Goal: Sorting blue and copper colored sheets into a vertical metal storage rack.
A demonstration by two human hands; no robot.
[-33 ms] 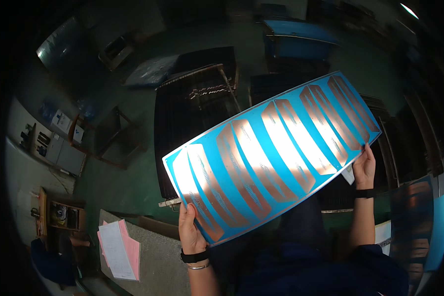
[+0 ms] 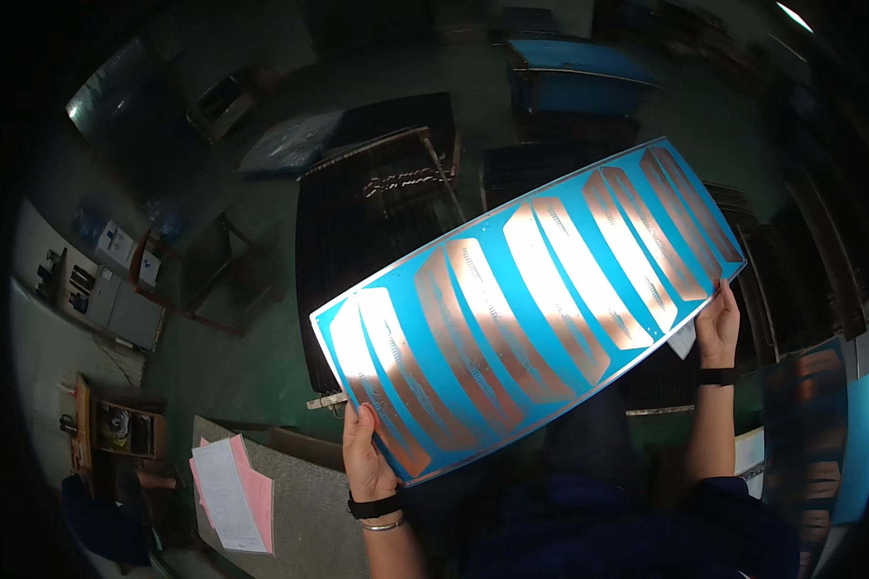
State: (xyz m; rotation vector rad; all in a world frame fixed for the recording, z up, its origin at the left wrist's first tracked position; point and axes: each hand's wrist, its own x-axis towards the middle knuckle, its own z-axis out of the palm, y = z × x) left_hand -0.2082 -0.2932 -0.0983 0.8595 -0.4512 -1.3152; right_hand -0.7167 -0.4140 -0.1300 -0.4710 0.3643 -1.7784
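Observation:
A long copper and blue circuit board panel (image 2: 497, 256) is held up in front of me, slanting from lower left to upper right. Bright light glares off its slanted copper strips. My left hand (image 2: 367, 454) grips the lower left corner, thumb on the face and the other fingers mostly hidden behind. At the lower right edge, near the far right corner, my right hand (image 2: 717, 323) pinches the panel in the same way. A small pale paper-like piece (image 2: 684, 343) shows beside the right hand, under the panel's edge; whether it is held I cannot tell.
Behind the panel stands a dark rack (image 2: 357, 222) of slats. Papers, white over pink (image 2: 232, 492), lie on a grey tabletop (image 2: 304, 482) at left. More copper-patterned panels (image 2: 806, 434) stand at right. A blue-topped table (image 2: 584, 72) is farther back.
The panel and both hands are almost where they were. The panel's left end and my left hand sit slightly farther left, and the glare on the copper has shifted a little.

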